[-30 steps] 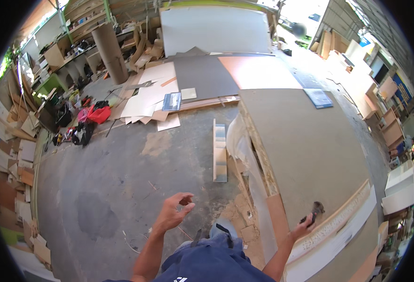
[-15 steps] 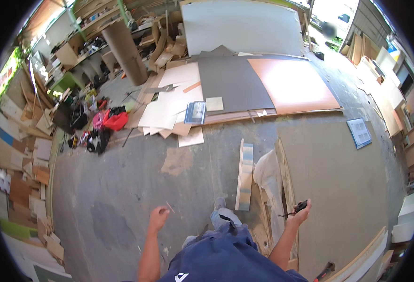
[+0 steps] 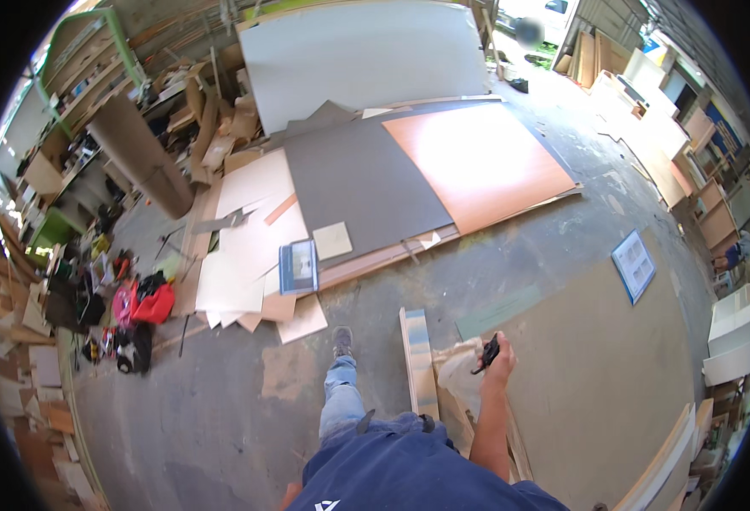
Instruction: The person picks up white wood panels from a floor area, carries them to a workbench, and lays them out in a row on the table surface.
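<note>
Right hand: the right hand [image 3: 498, 358] is raised at centre right, its fingers closed around a small black tool [image 3: 487, 353]; the kind of tool cannot be told.
Left hand: not seen in this view; its grip cannot be told.
Black tool: held in the fist, over the near left edge of the large brown board [image 3: 613, 375], just right of the upright plank.
Upright plank: a narrow pale plank [image 3: 417, 362] is stood on edge on the floor, just left of the right hand, between the leg and the brown board.
Leg and shoe: a leg in blue jeans with a grey shoe [image 3: 342, 341] is stepped forward on the concrete floor [image 3: 221, 409], left of the plank.
Brown board: it is laid flat at right, with a blue-framed sheet [image 3: 634, 265] lying on its far part.
Far panels: a dark grey panel [image 3: 362, 183] and an orange-brown panel [image 3: 477, 162] are laid side by side, touching, with a white sheet [image 3: 362, 55] beyond them.
Near the panels: a small pale square offcut [image 3: 332, 240] and a blue-edged booklet [image 3: 298, 266] are seen at the near left corner of the grey panel.
Left side: a red bag [image 3: 152, 302] is lain among scattered clutter, well apart from the hand.
</note>
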A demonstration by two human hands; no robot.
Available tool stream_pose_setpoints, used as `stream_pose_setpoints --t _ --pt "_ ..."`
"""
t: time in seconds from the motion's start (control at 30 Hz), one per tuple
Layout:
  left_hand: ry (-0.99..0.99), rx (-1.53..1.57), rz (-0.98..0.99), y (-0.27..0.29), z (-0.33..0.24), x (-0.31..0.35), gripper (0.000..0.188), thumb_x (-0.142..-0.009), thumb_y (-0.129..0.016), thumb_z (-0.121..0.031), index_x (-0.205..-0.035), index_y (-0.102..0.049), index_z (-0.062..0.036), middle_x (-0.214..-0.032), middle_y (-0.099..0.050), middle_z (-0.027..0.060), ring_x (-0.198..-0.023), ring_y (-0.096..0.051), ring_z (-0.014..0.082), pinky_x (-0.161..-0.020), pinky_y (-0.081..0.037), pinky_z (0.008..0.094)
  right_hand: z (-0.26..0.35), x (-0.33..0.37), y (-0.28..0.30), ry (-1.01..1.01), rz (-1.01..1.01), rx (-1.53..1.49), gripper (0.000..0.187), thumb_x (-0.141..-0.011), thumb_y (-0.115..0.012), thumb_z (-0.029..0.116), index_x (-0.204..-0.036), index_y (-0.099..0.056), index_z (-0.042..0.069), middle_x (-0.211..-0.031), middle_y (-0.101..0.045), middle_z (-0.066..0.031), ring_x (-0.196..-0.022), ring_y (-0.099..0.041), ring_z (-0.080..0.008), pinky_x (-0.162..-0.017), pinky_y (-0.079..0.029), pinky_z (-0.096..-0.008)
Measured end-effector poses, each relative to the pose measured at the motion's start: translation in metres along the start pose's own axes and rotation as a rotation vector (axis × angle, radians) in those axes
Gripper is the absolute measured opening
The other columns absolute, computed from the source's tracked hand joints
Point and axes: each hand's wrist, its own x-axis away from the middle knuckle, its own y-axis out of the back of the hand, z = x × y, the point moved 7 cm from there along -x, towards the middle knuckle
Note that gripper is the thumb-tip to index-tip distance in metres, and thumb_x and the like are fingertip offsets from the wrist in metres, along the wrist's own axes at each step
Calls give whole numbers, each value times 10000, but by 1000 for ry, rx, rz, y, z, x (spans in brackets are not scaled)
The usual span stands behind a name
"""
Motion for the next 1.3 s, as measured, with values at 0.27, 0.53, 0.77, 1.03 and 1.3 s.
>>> stream_pose_setpoints --t 0.27,0.53,0.77,1.03,1.3 --pt "421 597 -62 222 50 -307 224 -811 -617 -150 -692 -661 35 -620 -639 131 -540 -647 233 -479 -527 372 15 -72 -66 86 -266 58 229 -936 -581 308 -966 -575 81 -715 -537 -19 -502 -493 -100 -403 -392 -252" --pt "-189 373 -502 553 -142 -632 169 -828 -605 -141 -801 -651 20 -658 -656 138 -527 -655 200 -506 -537 331 25 -90 -56 379 -543 410 288 -898 -633 242 -1042 -624 -6 -804 -602 -40 -694 -556 -116 -619 -467 -265" --pt "-424 527 -153 544 -469 -686 166 -856 -627 -95 -950 -650 39 -751 -648 94 -612 -622 159 -524 -507 293 28 -149 -20 303 -812 480 303 -842 -668 278 -951 -636 -3 -781 -601 -54 -695 -557 -136 -642 -475 -295" --pt "-98 309 229 416 -588 -767 163 -817 -704 -117 -900 -702 23 -749 -687 110 -639 -676 190 -540 -543 322 154 -327 -39 261 -642 424 396 -820 -697 317 -1027 -636 -15 -892 -658 -136 -802 -632 -230 -742 -509 -342" --pt "-95 344 216 355 -741 -804 209 -817 -679 -121 -920 -721 56 -764 -708 130 -619 -690 192 -555 -563 308 285 -474 -10 398 -386 678 368 -848 -683 270 -1075 -630 -15 -791 -639 -93 -673 -600 -157 -651 -492 -293"
